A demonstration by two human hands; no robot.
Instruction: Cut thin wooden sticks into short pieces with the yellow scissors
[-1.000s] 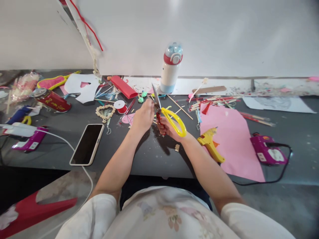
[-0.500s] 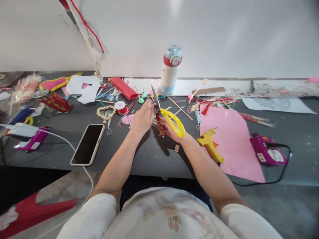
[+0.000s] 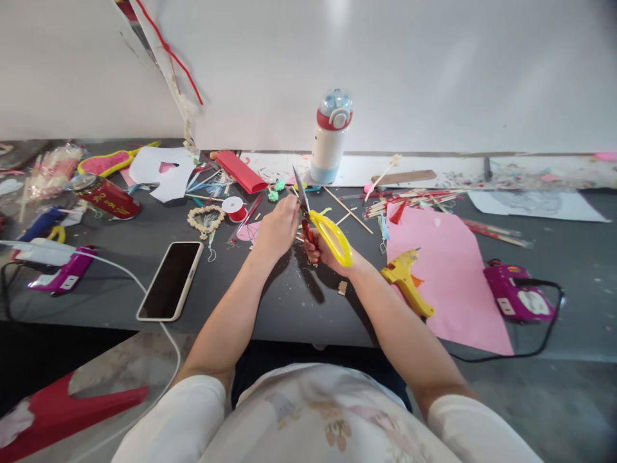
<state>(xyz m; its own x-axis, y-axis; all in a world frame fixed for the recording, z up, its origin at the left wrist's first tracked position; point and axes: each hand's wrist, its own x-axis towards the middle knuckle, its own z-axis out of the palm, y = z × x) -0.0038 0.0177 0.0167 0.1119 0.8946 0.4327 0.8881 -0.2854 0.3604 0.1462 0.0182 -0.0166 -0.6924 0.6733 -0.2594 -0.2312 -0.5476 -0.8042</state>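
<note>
My right hand (image 3: 324, 251) is closed on a pair of scissors (image 3: 332, 239) with a large yellow handle loop and some red near the grip. Their metal blades point up and away from me, beside the fingers of my left hand (image 3: 281, 224). That hand is closed, fingertips pinched together; whatever lies in them is too small or hidden to name. Below my right wrist lies a little group of short wooden stick pieces (image 3: 342, 287). Behind my left hand are a spool of red thread (image 3: 234, 209) and a heart-shaped beige ornament (image 3: 205, 219).
A white bottle (image 3: 330, 138) stands at the back. On the right are a yellow glue gun (image 3: 409, 281), pink paper (image 3: 450, 283) and a purple power strip (image 3: 518, 291). A phone (image 3: 169, 281), red can (image 3: 108, 198) and another purple strip (image 3: 65, 270) occupy the left.
The yellow handle loop has shifted slightly left and turned closer to the red part, so the scissors look a little more closed. My left hand has hardly moved.
</note>
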